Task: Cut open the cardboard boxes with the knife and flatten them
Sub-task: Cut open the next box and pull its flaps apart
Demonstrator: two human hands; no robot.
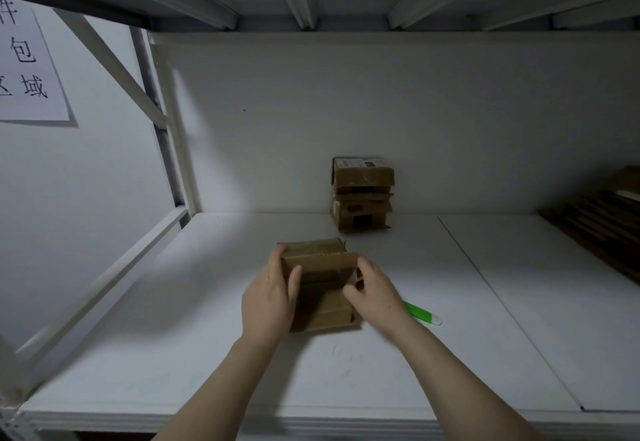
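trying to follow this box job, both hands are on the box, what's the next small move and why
Probably pull the flaps apart and press the box flat. The green knife lies on the shelf, and the left hand and right hand both grip the box, whose near flaps look parted.

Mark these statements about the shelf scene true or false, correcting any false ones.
1. The left hand and the right hand both hold the near cardboard box. True.
2. The right hand grips the green knife. False: the green knife lies on the shelf, in neither hand.
3. Stacked cardboard boxes stand against the back wall. True.
4. The paper sign hangs on the right. False: the paper sign hangs on the left.
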